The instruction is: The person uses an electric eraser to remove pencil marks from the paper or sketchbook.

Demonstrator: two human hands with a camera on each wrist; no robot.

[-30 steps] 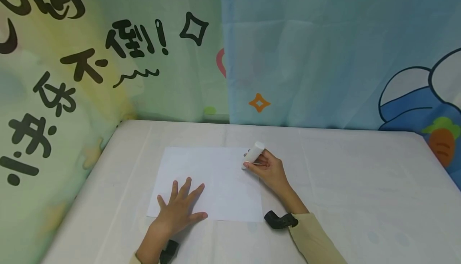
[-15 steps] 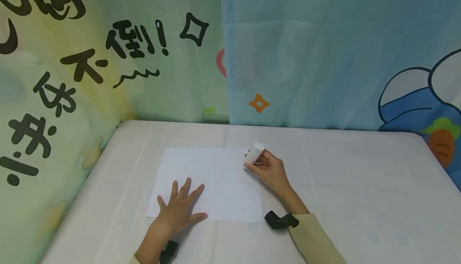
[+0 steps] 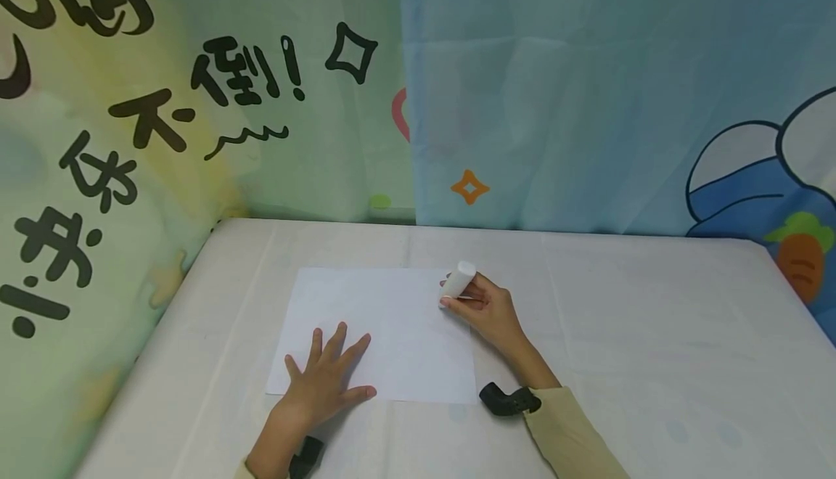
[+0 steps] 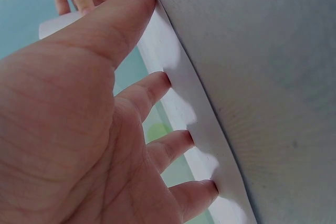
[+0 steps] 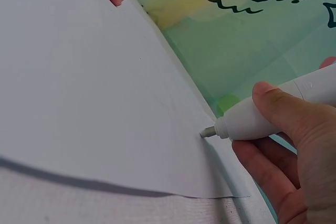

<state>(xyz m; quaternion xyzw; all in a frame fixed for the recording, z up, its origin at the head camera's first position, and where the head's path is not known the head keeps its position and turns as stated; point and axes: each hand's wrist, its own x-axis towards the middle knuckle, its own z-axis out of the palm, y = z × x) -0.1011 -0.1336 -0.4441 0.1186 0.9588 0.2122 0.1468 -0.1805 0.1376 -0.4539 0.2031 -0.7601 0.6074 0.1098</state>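
While steadying paper (image 3: 405, 345) at lower centre of the frame, probably against slipping, with spread, empty left hand (image 3: 318, 386), pinching white pen (image 3: 459, 279) right of centre in right hand (image 3: 488, 306), likely for fine control.

I log, from a distance: one table (image 3: 653, 363), white surface faintly creased. One green-and-yellow fabric backdrop (image 3: 313, 174), rising along the table's left side and behind the left part of its far edge; bears dark lettering (image 3: 244, 83). One blue fabric backdrop (image 3: 588, 101), behind the rest of the table's far edge; orange star (image 3: 480, 188) above that edge, carrot (image 3: 800, 268) beside the table's far right corner. Light: soft, even.
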